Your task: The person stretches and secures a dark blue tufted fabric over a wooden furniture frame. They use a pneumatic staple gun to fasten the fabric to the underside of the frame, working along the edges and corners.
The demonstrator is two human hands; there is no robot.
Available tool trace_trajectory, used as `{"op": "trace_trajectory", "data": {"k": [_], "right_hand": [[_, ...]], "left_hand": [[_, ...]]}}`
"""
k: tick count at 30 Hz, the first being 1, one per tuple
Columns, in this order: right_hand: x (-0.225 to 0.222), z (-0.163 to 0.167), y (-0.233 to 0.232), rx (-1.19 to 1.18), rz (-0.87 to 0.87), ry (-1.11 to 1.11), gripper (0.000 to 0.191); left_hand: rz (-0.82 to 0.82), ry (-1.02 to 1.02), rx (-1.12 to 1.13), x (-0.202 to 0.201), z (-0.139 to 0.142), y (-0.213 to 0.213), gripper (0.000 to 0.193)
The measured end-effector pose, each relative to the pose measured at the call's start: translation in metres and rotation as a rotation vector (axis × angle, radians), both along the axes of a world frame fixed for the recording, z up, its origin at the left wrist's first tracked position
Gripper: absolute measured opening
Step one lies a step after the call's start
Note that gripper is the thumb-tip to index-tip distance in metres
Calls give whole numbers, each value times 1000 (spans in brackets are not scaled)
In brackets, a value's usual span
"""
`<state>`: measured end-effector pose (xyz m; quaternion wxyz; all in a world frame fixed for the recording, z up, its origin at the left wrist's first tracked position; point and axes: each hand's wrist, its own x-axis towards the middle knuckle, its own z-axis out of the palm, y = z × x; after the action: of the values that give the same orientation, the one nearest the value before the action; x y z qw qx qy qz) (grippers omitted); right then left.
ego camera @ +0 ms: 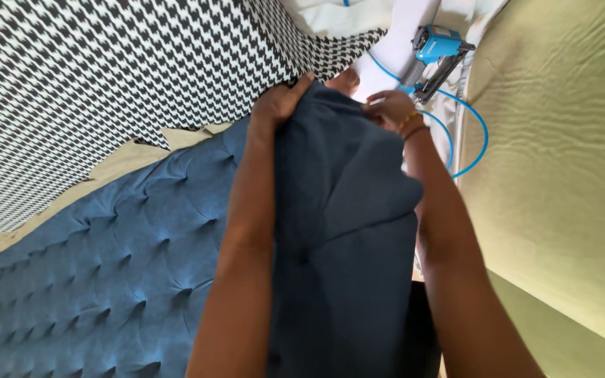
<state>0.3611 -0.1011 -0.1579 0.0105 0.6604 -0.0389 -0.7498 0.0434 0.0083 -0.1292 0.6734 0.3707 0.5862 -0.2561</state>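
Observation:
A dark blue cloth [344, 210] hangs between my two forearms and runs down to the bottom edge. My left hand [279, 100] grips its upper left corner with the fingers curled over the fold. At the upper right edge of the cloth, my right hand [391, 108] pinches the fabric; it wears thin bracelets at the wrist. Both hands hold the cloth's top edge just below a black-and-white houndstooth fabric [106, 77]. To the left lies a blue button-tufted padded panel [106, 266].
A blue air stapler [437, 49] with a coiled blue hose [476, 133] rests on a white surface just beyond my right hand. An olive-green fabric sheet [561, 161] covers the right side. A strip of beige backing [117, 164] shows between houndstooth and tufted panel.

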Motion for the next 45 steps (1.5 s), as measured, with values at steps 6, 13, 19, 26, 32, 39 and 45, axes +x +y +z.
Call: {"op": "trace_trajectory", "data": {"k": [6,13,19,26,32,39,45], "right_hand": [[-7,-13,5,51,-316,199,36],[-13,-26,-29,302,209,55,32],[-52,-12,-69,298,-80,67,31],[-45,-24,-68,433,90,223,24],[-53,-39,-51,772,265,158,19],[-59,-62,-7,774,213,255,32],[-75,-39,17,767,264,175,42]], "left_hand": [[-12,52,-7,1,2,0,103],[-23,195,129,8,9,-10,85],[-94,284,911,34,55,14,36],[-755,8,595,121,-3,37,32],[-948,67,438,113,-65,21,18],[-818,76,628,63,-69,45,21],[-641,117,699,65,-59,53,32]]}}
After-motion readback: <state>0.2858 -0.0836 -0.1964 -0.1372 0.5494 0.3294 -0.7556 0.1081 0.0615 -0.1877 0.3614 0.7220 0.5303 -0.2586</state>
